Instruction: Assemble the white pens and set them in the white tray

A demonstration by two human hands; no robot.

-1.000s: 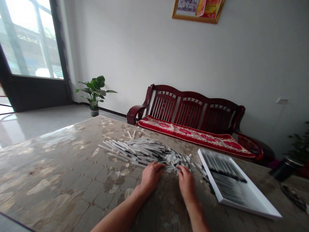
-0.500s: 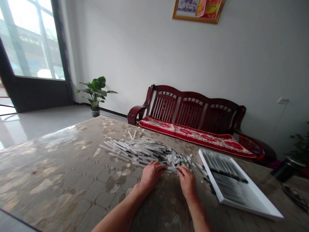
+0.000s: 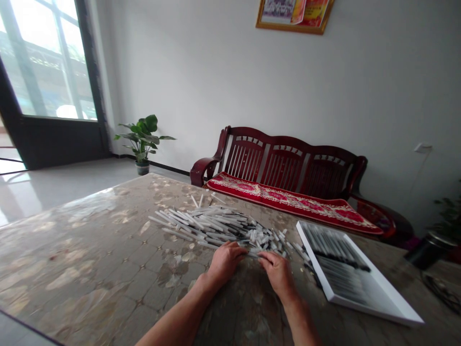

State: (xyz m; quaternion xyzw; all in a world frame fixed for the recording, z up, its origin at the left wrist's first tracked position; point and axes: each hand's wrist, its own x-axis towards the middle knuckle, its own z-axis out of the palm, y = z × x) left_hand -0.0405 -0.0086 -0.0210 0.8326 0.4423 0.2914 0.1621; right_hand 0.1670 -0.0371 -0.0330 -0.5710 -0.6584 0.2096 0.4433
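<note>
- Far left: glass door, then a potted plant on the tile floor. Nothing you're touching.
- Desk: marble-pattern top, glossy, so loose pieces could slide or roll on it.
- Left hand: palm down, fingers curled at the near edge of the pile. Fingertips are on a few tubes, but you can't tell from here whether it's a real grip.
- Pile of white tubes with dark tips: loose, criss-crossed, mid-desk, just past the hands. A few strays lie at its far side.
- Tip: keep your fingers low and flat against the desk and your pressure light, so the tubes don't fan out or roll.
- Right hand: also palm down, fingertips on the pile's near right edge. Grip unclear here too. The gap between the hands is narrow.
- Behind: dark wood bench with a red cushion.
- White tray: on the desk, right of the right hand, holding dark-tipped rows.
- Diff vs. half a second ago: right hand has slid inward, narrowing the gap. Pile and tray look unchanged.
</note>
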